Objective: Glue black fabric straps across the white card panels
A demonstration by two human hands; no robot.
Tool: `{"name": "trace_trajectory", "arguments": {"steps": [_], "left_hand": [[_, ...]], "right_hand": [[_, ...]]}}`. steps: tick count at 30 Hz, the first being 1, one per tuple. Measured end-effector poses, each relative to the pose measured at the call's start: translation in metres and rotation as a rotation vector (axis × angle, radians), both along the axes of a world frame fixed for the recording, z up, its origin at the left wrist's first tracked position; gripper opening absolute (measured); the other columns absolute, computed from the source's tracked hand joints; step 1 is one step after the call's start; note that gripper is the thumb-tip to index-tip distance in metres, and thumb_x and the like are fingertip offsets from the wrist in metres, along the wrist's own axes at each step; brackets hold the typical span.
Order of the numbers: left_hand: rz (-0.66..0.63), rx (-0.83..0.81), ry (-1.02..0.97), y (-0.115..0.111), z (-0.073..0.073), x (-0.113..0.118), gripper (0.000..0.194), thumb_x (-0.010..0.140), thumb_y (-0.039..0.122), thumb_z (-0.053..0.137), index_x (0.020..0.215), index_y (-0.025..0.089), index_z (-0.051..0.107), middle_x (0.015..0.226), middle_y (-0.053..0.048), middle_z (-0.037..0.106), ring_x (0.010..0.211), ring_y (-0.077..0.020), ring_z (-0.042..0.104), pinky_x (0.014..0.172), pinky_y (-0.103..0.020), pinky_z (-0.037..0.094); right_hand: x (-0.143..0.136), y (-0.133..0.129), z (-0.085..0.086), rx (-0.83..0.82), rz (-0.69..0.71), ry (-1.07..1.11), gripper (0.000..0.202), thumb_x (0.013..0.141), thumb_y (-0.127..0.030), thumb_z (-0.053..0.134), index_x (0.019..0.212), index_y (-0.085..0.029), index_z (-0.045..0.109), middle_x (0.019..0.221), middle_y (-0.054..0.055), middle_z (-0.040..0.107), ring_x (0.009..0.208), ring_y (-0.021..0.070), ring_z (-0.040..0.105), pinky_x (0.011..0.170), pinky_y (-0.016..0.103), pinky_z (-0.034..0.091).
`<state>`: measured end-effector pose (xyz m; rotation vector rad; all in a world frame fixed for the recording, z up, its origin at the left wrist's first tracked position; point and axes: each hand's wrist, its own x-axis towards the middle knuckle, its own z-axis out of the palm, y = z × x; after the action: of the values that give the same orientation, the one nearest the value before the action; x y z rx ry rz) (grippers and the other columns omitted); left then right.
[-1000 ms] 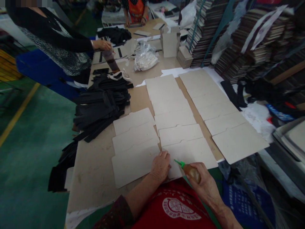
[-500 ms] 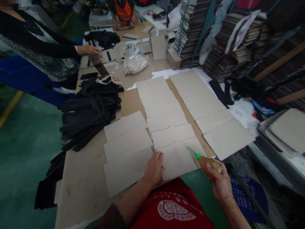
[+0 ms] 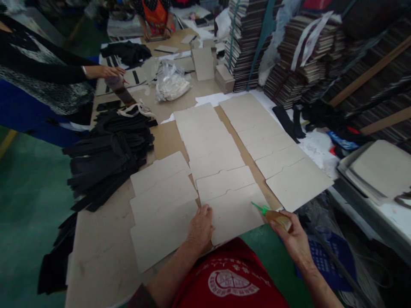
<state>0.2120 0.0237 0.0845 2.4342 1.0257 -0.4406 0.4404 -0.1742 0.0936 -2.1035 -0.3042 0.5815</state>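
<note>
Bottle (image 3: 278, 220) of amber liquid sits in the right hand (image 3: 294, 240), fingers and thumb closed round its body, just beyond the near edge of the table (image 3: 99, 252). Its green nozzle (image 3: 258, 207) slants up and left over the nearest board (image 3: 236, 211) of the middle column; whether the tip touches the board I cannot tell. The left hand (image 3: 200, 229) rests palm down where the left and middle columns meet, fingers close together and a little bent, at the left edge of that same board. Whether it pinches the edge or only lies on it, I cannot tell.

The boards lie flat in three columns, each overlapping the next, with a narrow brown strip of table between the middle and right columns. Left of them is a heap of black strips (image 3: 105, 158), with a phone (image 3: 109, 105) just behind it. Farther back are a clear plastic bag (image 3: 172, 83) with pale pieces inside and a small box (image 3: 224, 79), beside a tall stack (image 3: 243, 47) of boards. At the far left a co-worker's hand (image 3: 104, 71) is on a dark container (image 3: 120, 90). Another person in an orange apron (image 3: 155, 19) stands at the far end. Red cloth (image 3: 234, 265) with a white emblem covers the wearer's front
</note>
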Motion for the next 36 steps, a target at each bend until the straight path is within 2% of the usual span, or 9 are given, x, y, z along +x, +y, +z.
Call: {"name": "trace_trajectory", "arguments": {"steps": [5, 9, 17, 22, 24, 27, 29, 31, 36], "left_hand": [[0.003, -0.006, 0.001, 0.000, 0.002, 0.000, 0.055, 0.079, 0.013, 0.061, 0.133, 0.012, 0.049, 0.148, -0.013, 0.042, 0.136, -0.0274, 0.039, 0.115, -0.034, 0.033], [0.003, -0.012, -0.006, 0.002, 0.002, -0.001, 0.052, 0.079, 0.013, 0.061, 0.130, 0.015, 0.050, 0.147, -0.012, 0.042, 0.135, -0.0264, 0.040, 0.115, -0.034, 0.033], [0.000, -0.017, -0.002, 0.003, 0.003, 0.001, 0.050, 0.078, 0.013, 0.061, 0.127, 0.014, 0.051, 0.146, -0.013, 0.042, 0.135, -0.0271, 0.040, 0.114, -0.034, 0.033], [0.001, -0.012, -0.007, 0.004, 0.000, -0.001, 0.050, 0.079, 0.014, 0.062, 0.127, 0.014, 0.051, 0.143, -0.012, 0.044, 0.133, -0.0265, 0.042, 0.112, -0.034, 0.035], [-0.003, -0.009, -0.013, 0.004, 0.000, -0.001, 0.050, 0.078, 0.014, 0.063, 0.127, 0.015, 0.052, 0.142, -0.011, 0.045, 0.132, -0.0257, 0.043, 0.112, -0.033, 0.035], [0.001, -0.003, -0.014, 0.004, -0.002, -0.001, 0.054, 0.078, 0.014, 0.063, 0.130, 0.017, 0.050, 0.142, -0.010, 0.045, 0.131, -0.0253, 0.042, 0.112, -0.032, 0.034], [0.010, 0.000, -0.006, 0.004, -0.002, 0.001, 0.061, 0.077, 0.014, 0.064, 0.135, 0.016, 0.045, 0.143, -0.010, 0.044, 0.132, -0.0259, 0.042, 0.113, -0.033, 0.034], [0.017, -0.003, 0.006, 0.004, -0.002, 0.004, 0.069, 0.076, 0.013, 0.065, 0.140, 0.015, 0.040, 0.144, -0.012, 0.043, 0.133, -0.0268, 0.041, 0.114, -0.034, 0.034], [0.028, -0.009, 0.043, 0.005, 0.003, 0.013, 0.075, 0.072, 0.011, 0.069, 0.140, 0.017, 0.039, 0.144, -0.013, 0.043, 0.134, -0.0285, 0.041, 0.113, -0.037, 0.035]], "right_hand": [[0.012, -0.003, 0.000, -0.083, 0.159, -0.167, 0.051, 0.070, -0.057, 0.068, 0.107, -0.023, 0.061, 0.103, 0.004, 0.067, 0.090, 0.0237, 0.062, 0.084, 0.037, 0.049], [0.020, -0.007, 0.000, -0.131, 0.227, -0.255, 0.049, 0.073, -0.056, 0.065, 0.109, -0.023, 0.061, 0.109, 0.005, 0.065, 0.098, 0.0249, 0.061, 0.088, 0.038, 0.048], [0.016, -0.009, 0.005, -0.139, 0.300, -0.206, 0.047, 0.074, -0.054, 0.066, 0.110, -0.024, 0.061, 0.105, 0.004, 0.067, 0.095, 0.0244, 0.063, 0.083, 0.036, 0.050], [0.007, -0.002, -0.005, -0.076, 0.237, -0.154, 0.049, 0.070, -0.052, 0.071, 0.108, -0.024, 0.063, 0.106, 0.004, 0.068, 0.094, 0.0247, 0.063, 0.082, 0.037, 0.050], [0.003, 0.004, -0.009, -0.014, 0.119, -0.054, 0.053, 0.066, -0.053, 0.075, 0.108, -0.023, 0.062, 0.101, 0.003, 0.068, 0.089, 0.0237, 0.063, 0.079, 0.036, 0.051], [0.002, 0.016, -0.012, 0.141, -0.158, 0.110, 0.061, 0.060, -0.055, 0.079, 0.108, -0.022, 0.060, 0.092, 0.001, 0.066, 0.079, 0.0203, 0.061, 0.069, 0.032, 0.050], [0.006, 0.023, -0.010, 0.219, -0.268, 0.136, 0.063, 0.058, -0.054, 0.080, 0.107, -0.021, 0.060, 0.090, 0.000, 0.064, 0.075, 0.0185, 0.059, 0.065, 0.030, 0.049], [0.014, 0.031, -0.007, 0.247, -0.255, 0.130, 0.064, 0.057, -0.054, 0.082, 0.107, -0.021, 0.060, 0.088, 0.000, 0.063, 0.074, 0.0180, 0.058, 0.065, 0.030, 0.048], [0.032, 0.051, -0.005, 0.169, 0.011, 0.019, 0.061, 0.060, -0.053, 0.080, 0.109, -0.022, 0.059, 0.091, 0.001, 0.066, 0.080, 0.0205, 0.061, 0.076, 0.035, 0.051]]}}
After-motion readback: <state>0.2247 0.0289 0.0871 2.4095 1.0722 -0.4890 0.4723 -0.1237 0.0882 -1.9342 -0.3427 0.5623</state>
